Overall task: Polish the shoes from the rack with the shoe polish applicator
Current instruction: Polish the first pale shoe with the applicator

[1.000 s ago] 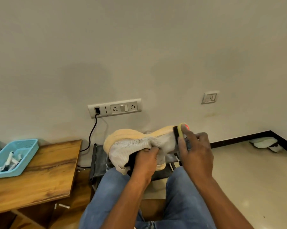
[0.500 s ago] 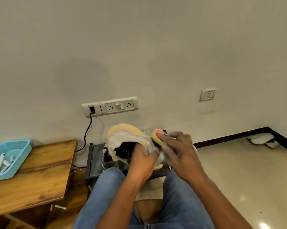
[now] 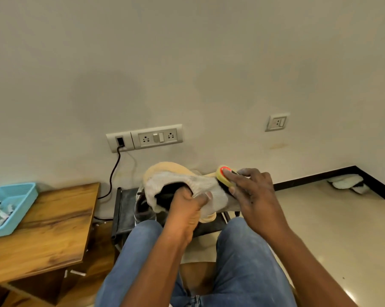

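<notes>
A seated person works polish into a grey knit shoe (image 3: 200, 187) held above the knees, in front of the dark rack (image 3: 125, 209).

From the left: the left hand (image 3: 187, 209) reaches up with fingers tucked into the shoe's opening and thumb clamped on the fabric; the right hand (image 3: 251, 191), wrist bent down, pinches the round yellow applicator (image 3: 223, 177) against the upper. Short, even strokes with a braced shoe would likely serve best.

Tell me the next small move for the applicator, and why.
Probably drag the applicator back along the shoe toward its opening. The right hand presses it near one end of the grey upper, while the left hand grips the collar and steadies the shoe.
</notes>
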